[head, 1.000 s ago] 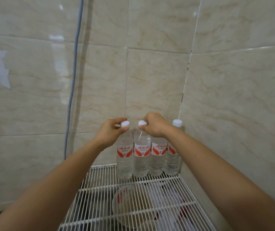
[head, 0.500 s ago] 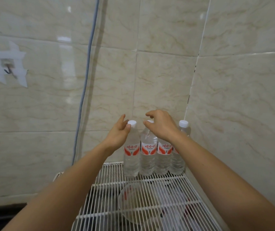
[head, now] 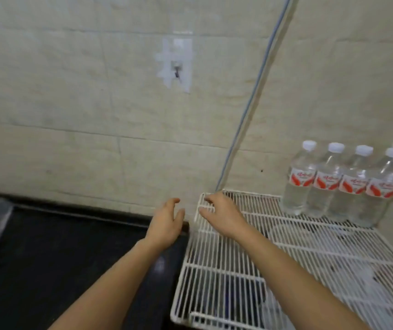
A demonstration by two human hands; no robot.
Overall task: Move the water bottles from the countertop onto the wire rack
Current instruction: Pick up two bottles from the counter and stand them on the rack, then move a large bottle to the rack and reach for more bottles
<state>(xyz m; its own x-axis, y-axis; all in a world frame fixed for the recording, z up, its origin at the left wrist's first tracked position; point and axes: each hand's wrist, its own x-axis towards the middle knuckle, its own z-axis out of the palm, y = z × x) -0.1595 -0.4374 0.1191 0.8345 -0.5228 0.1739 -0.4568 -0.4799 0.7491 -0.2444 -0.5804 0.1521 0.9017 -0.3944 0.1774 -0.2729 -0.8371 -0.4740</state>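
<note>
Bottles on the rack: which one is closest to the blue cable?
The leftmost bottle of the four. The blue cable runs down the wall to its left; the other three stand farther right.

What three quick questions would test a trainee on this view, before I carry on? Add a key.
1. How many water bottles stand on the wire rack?
2. True or false: the left hand or the right hand holds a bottle.
3. The bottles are: A) upright in a row at the rack's far right corner; B) lying flat in the rack's middle; C) upright at its near left edge.

Key: 1. Four. 2. False; both hands are open and hold nothing. 3. A.
</note>
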